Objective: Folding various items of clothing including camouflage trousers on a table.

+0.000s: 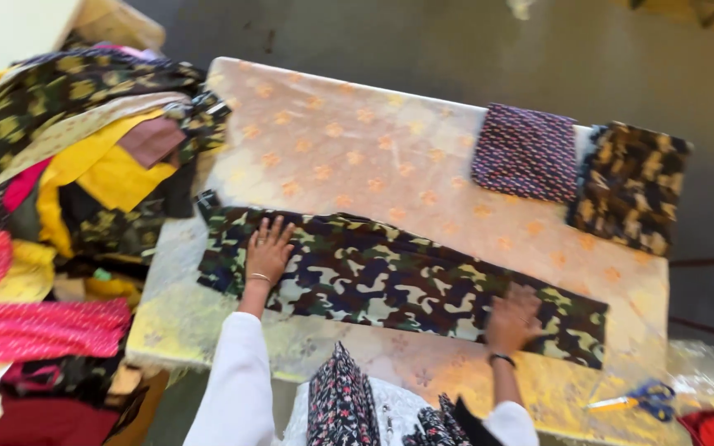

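Note:
A long strip of green, brown and white camouflage cloth (390, 281) lies flat across the near part of a table covered in a pale orange-flowered sheet (349, 149). My left hand (268, 250) rests palm down, fingers spread, on the strip's left end. On the strip's right part my right hand (512, 319) presses flat and looks blurred. Both wrists wear bangles, and the sleeves are white.
A folded purple patterned cloth (526, 153) and a folded dark camouflage cloth (631, 186) lie at the table's far right. A tall heap of mixed fabrics (51, 206) crowds the left side. Blue-and-yellow scissors (642, 399) lie at the near right corner.

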